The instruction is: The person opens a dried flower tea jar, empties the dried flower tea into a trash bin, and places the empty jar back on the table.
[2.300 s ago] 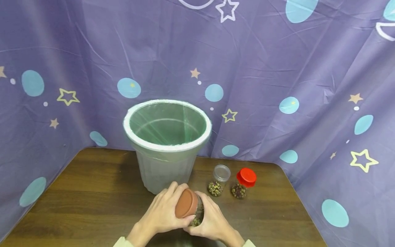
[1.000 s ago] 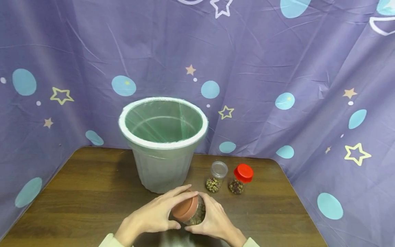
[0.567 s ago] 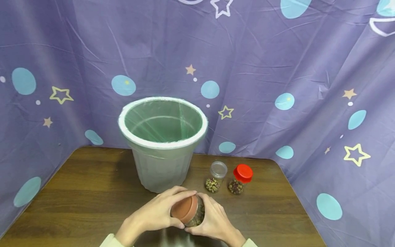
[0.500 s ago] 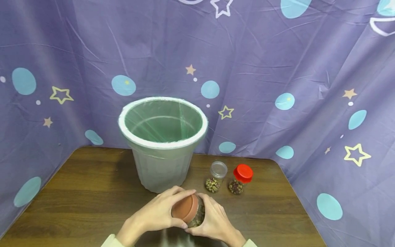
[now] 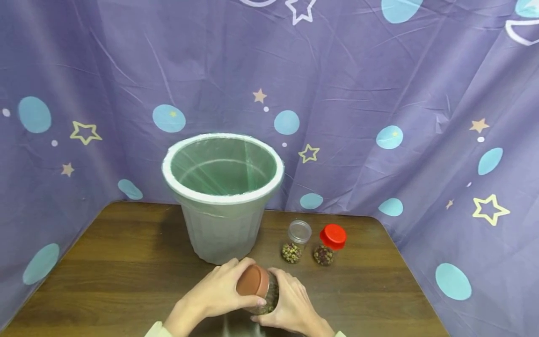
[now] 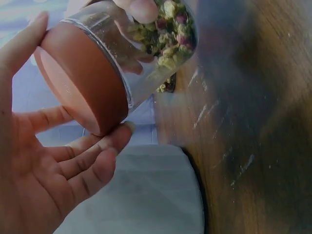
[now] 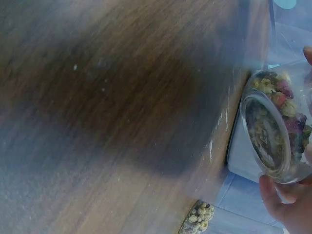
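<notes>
A clear jar (image 5: pixel 272 296) with a brown lid (image 5: pixel 251 281) is held tilted in front of the bin, its lid toward the left. My left hand (image 5: pixel 219 291) grips the lid, thumb and fingers on opposite edges. Round the jar's body curl the thumb and fingers of my right hand (image 5: pixel 296 304). Dried flower buds (image 6: pixel 170 34), yellowish and dark pink, lie toward the jar's bottom in the left wrist view. The right wrist view shows the jar's round clear base (image 7: pixel 267 139) facing the camera.
A grey-white bin (image 5: pixel 223 234) with a green inside stands behind the hands. To its right are a small jar (image 5: pixel 291 252) with a clear lid and another (image 5: pixel 323 255) with a red lid (image 5: pixel 333 236). Patterned purple cloth (image 5: pixel 345 93) surrounds the wooden table (image 5: pixel 109 267).
My left fingers spread wider over the lid and then came back, the thumb now across its lower edge. The jar shifted slightly; my right hand kept hold of its body.
</notes>
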{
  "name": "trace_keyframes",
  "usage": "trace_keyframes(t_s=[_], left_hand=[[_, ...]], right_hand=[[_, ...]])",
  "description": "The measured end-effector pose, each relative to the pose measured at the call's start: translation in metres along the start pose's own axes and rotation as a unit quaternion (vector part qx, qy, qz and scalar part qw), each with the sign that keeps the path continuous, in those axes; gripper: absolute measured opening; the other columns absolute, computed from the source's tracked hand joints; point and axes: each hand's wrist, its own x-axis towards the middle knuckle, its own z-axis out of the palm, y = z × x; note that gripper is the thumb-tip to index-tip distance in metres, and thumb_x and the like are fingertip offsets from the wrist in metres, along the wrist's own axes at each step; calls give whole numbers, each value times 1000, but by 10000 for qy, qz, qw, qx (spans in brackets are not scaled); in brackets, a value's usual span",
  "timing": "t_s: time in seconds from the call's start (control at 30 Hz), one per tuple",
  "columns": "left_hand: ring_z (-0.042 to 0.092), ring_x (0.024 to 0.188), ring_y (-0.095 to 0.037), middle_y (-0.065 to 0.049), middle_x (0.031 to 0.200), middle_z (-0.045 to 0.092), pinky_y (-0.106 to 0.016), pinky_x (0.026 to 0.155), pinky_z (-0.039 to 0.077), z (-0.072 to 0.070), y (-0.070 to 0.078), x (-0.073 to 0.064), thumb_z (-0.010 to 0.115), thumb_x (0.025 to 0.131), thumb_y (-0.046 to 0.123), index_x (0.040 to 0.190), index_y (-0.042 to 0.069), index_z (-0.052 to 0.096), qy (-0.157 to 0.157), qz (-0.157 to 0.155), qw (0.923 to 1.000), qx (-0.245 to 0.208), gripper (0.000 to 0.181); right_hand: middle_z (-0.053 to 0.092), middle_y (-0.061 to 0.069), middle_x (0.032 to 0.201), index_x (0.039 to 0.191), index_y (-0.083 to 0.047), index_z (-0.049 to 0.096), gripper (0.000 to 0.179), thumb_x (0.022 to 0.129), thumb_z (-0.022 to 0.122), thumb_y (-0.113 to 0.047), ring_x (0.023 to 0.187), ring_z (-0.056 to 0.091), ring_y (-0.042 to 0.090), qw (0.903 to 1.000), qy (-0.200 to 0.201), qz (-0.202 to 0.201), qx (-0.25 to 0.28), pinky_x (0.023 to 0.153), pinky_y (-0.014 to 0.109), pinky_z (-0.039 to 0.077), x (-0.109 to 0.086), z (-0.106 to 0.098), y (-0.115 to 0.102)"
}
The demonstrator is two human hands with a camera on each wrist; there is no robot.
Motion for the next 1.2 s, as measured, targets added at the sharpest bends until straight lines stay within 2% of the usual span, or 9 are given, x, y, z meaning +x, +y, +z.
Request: trace_keyframes(t_s=[0.1, 0.2, 0.4, 0.57, 0.67, 0.8, 0.97, 1.07, 1.2], left_hand=[[54, 65, -3, 6, 87, 61, -22, 55, 44, 1, 2, 1, 65, 73, 77, 114, 24, 56, 112, -133, 9997, 175, 68], [54, 60, -3, 6, 80, 63, -23, 52, 42, 4, 5, 2, 61, 75, 79, 111, 21, 57, 328, -321, 9983, 373, 69], [63, 59, -16, -7, 86, 74, -34, 54, 51, 13, 14, 7, 51, 80, 80, 133, 4, 55, 593, -1044, 9909, 606, 93], [66, 62, -23, -10, 91, 75, -35, 51, 48, 18, 17, 7, 49, 79, 84, 131, 5, 57, 776, -1358, 9838, 877, 95], [67, 63, -25, -8, 90, 74, -35, 50, 47, 19, 17, 7, 50, 78, 83, 128, 7, 59, 868, -1325, 9832, 906, 92], [68, 64, -23, -3, 86, 74, -34, 51, 47, 16, 14, 4, 52, 81, 80, 120, 12, 62, 872, -1150, 9867, 748, 79], [60, 61, -8, 10, 77, 67, -26, 51, 41, 10, 8, 0, 55, 85, 72, 108, 24, 64, 954, -802, 9909, 510, 54], [55, 60, 0, 13, 75, 66, -23, 52, 40, 8, 6, -1, 55, 89, 66, 109, 27, 64, 977, -602, 9930, 271, 45], [55, 61, 2, 13, 80, 68, -22, 55, 43, 6, 3, -3, 56, 91, 63, 118, 26, 63, 940, -491, 9943, 88, 46]], right_hand=[[65, -8, 115, 132, -17, 49, 94, 60, 83, -67, 100, 63, 8, 9999, -63, 75, -31, 81, 37, 54, -1, 1, -2], [66, -6, 114, 131, -15, 50, 95, 59, 84, -66, 98, 64, 9, 9999, 16, 78, -120, 79, 37, 55, 0, 1, -3], [65, -3, 116, 131, -12, 50, 94, 61, 83, -65, 98, 65, 13, 9995, 28, 191, -249, 78, 37, 55, 1, 1, -3], [64, -3, 116, 131, -12, 50, 94, 61, 83, -66, 96, 64, 13, 9992, 76, 261, -289, 77, 35, 55, -1, 3, -3], [64, -4, 115, 130, -13, 51, 95, 59, 83, -67, 95, 65, 13, 9990, 157, 259, -337, 76, 35, 55, -1, 3, -2], [64, -5, 114, 129, -13, 52, 94, 58, 84, -66, 93, 65, 14, 9989, 219, 233, -341, 74, 34, 55, -1, 1, -1], [64, -5, 114, 130, -13, 52, 96, 56, 86, -64, 96, 65, 13, 9990, 220, 253, -282, 77, 36, 55, 0, -2, 0], [65, -5, 115, 130, -13, 52, 97, 55, 87, -63, 97, 65, 13, 9990, 255, 259, -273, 78, 36, 55, 1, -3, 0], [65, -5, 115, 130, -14, 52, 97, 54, 87, -63, 95, 64, 12, 9992, 265, 228, -207, 77, 35, 55, 2, -4, 1]])
